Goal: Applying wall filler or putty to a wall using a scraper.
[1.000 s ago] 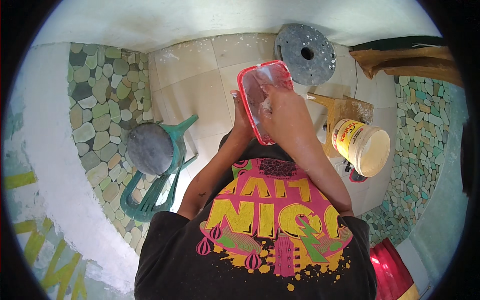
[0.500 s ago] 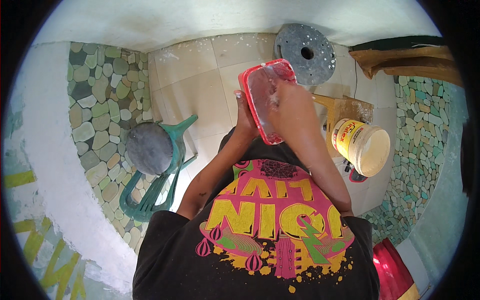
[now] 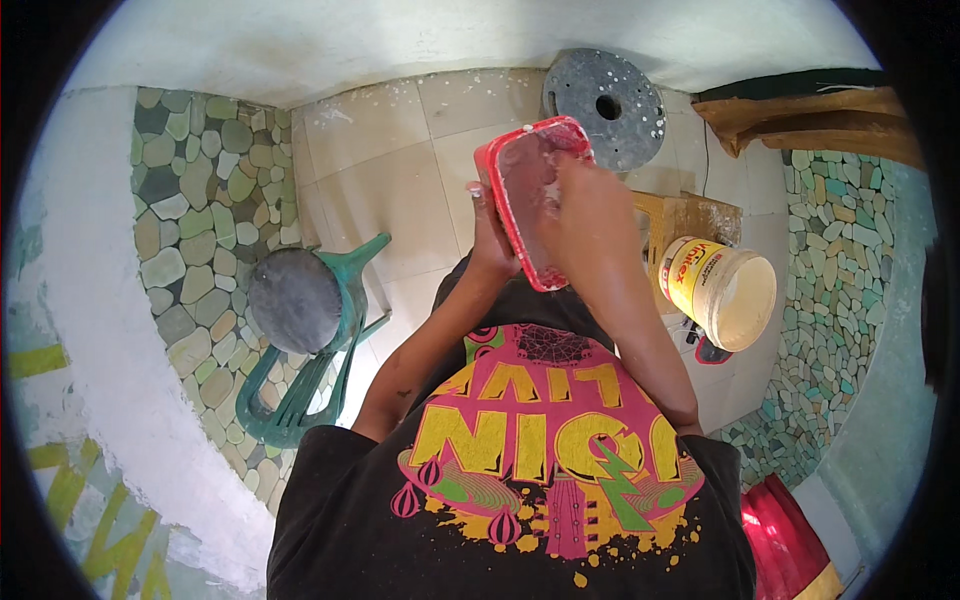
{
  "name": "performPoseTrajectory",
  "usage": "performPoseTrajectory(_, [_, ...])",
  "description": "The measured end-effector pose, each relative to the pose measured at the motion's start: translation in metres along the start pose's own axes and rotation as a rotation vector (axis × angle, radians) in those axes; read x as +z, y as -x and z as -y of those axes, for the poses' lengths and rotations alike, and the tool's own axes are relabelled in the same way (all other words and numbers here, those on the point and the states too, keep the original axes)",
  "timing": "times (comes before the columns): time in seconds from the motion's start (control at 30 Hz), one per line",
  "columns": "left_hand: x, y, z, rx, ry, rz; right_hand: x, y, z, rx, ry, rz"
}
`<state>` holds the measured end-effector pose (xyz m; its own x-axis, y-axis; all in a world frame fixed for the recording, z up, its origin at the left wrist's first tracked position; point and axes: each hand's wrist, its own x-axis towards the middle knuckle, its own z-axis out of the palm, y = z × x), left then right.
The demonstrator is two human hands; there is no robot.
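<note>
A red rectangular plastic tub (image 3: 524, 205), smeared inside with a whitish paste, is tilted in front of my chest. My left hand (image 3: 492, 235) grips its left side, thumb up along the wall and the other fingers hidden behind it. Over the tub's right part is my right hand (image 3: 590, 205), knuckles up, its fingers curled down inside. Whatever those fingers hold is hidden by the back of the hand. White residue clings to the tub's rim and inner wall.
A paint-spattered grey disc (image 3: 607, 108) with a centre hole lies by the wall. At right, a white-and-yellow bucket (image 3: 735, 297) is near a wooden stool (image 3: 665, 225). A green plastic chair (image 3: 300, 395) with a round dark object (image 3: 295, 300) stands left. Brown cloth-like material (image 3: 800, 120) is far right.
My right hand has shifted slightly within the tub. My left hand keeps its grip, and the tub stays almost where it was. The whole view has moved a little.
</note>
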<state>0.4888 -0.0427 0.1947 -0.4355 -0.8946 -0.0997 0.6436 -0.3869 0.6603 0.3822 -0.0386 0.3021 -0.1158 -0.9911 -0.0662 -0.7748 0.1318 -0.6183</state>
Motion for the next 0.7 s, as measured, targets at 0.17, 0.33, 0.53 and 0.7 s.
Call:
performPoseTrajectory(0.17, [-0.011,0.003,0.004,-0.021,0.088,-0.086,0.008,0.003,-0.013,-0.062,-0.039,0.108])
performPoseTrajectory(0.33, [-0.002,0.000,-0.002,-0.023,0.033,-0.047,0.006,0.003,-0.002,-0.001,-0.024,0.157])
performPoseTrajectory(0.53, [-0.012,0.004,0.000,-0.037,0.120,-0.055,-0.010,0.012,0.010,-0.061,-0.186,0.138])
performPoseTrajectory(0.7, [-0.005,-0.002,-0.003,-0.021,0.072,-0.126,-0.015,0.003,0.000,-0.035,-0.223,0.119])
